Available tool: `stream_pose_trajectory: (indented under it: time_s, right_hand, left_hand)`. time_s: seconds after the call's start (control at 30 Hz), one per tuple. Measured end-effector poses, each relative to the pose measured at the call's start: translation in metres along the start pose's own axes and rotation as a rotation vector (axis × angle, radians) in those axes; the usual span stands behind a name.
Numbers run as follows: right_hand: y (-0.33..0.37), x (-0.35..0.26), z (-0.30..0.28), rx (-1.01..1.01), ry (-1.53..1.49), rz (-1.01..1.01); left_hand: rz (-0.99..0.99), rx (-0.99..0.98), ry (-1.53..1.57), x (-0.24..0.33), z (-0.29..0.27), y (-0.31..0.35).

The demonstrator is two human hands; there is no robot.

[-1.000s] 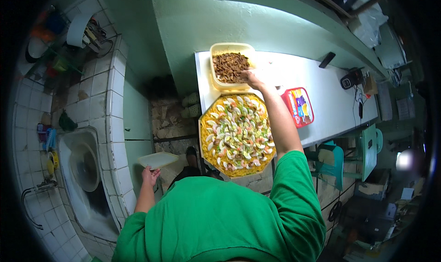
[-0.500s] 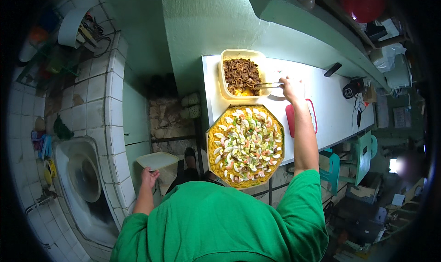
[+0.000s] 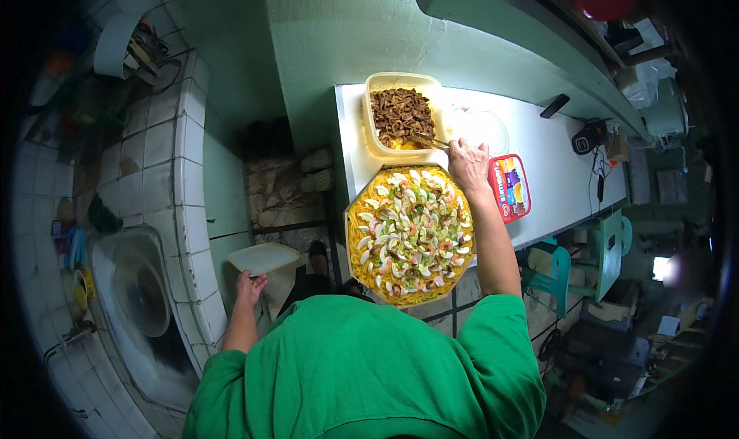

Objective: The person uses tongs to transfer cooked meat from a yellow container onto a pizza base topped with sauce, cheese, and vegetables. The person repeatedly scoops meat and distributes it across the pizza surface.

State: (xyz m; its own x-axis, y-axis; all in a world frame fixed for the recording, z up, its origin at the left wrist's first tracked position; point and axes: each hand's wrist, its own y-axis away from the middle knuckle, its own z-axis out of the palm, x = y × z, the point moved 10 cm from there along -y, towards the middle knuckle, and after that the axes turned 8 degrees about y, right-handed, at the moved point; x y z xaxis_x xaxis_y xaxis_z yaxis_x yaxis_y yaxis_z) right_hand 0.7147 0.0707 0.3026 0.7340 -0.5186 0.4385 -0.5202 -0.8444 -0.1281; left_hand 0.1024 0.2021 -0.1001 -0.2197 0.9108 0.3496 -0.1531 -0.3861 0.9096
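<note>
My right hand [image 3: 468, 164] is closed on metal tongs [image 3: 433, 141], whose tips are in the brown cooked strips [image 3: 400, 114]. These strips fill most of a pale yellow plastic container [image 3: 440, 100]; some yellow shows at its near end. Just nearer to me is an octagonal tray of yellow noodles [image 3: 360, 235], topped with egg pieces, shrimp and chopped greens. My right forearm passes along the tray's right edge. Low on the left, my left hand [image 3: 250, 286] grips a translucent plastic lid [image 3: 263, 259] by its near edge, away from the table.
A red-rimmed rectangular lid or box [image 3: 509, 189] lies right of my right forearm on the white table [image 3: 550, 158]. Beyond it are a round, pale plate [image 3: 493, 127] and a black device [image 3: 590, 142]. A tiled counter with a sink [image 3: 138, 300] stands at left; teal chairs [image 3: 548, 273] at right.
My right hand has come left and nearer, bringing the tongs lower into the container. More of the red-rimmed item shows beside my forearm. My left hand still holds the lid.
</note>
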Motion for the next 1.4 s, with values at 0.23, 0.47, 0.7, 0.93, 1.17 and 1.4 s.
stream_pose_trajectory:
  time_s: [0.23, 0.47, 0.7, 0.93, 1.17, 1.4]
  right_hand:
    - [0.029, 0.034, -0.044, 0.278, -0.146, 0.151]
    - [0.120, 0.077, -0.059, 0.371, -0.409, 0.236]
    - [0.288, 0.095, -0.001, 0.001, -0.618, 0.505]
    - [0.351, 0.076, 0.024, -0.041, -0.674, 0.543]
    - [0.350, 0.079, 0.013, -0.048, -0.555, 0.499]
    - [0.331, 0.066, -0.015, 0.062, -0.342, 0.311]
  left_hand:
    - [0.049, 0.019, 0.022, -0.013, -0.024, 0.009]
    - [0.033, 0.129, -0.009, -0.030, -0.049, 0.025]
    - [0.094, 0.078, -0.040, -0.032, -0.052, 0.046]
    - [0.083, 0.086, -0.043, -0.043, -0.055, 0.049]
    - [0.084, 0.080, -0.052, -0.050, -0.045, 0.053]
    - [0.100, 0.082, -0.052, -0.050, -0.044, 0.055]
